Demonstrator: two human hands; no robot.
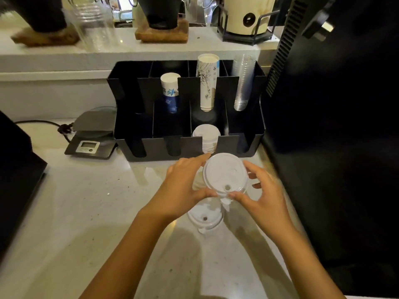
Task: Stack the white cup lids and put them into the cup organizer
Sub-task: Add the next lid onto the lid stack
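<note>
Both of my hands hold a short stack of white cup lids (225, 172) just above the counter, in front of the black cup organizer (252, 145). My left hand (183, 186) grips the stack's left edge and my right hand (262, 194) grips its right and near edge. Another white lid (205, 216) lies flat on the counter below the held stack, between my wrists. A stack of white lids (206, 137) stands in the organizer's front row, third slot from the left.
The organizer's back row holds blue-print paper cups (170, 87), tall paper cups (207, 80) and clear plastic cups (244, 80). A digital scale (90, 145) sits to the left. A tall black machine (334, 126) stands close on the right, and a raised shelf runs behind.
</note>
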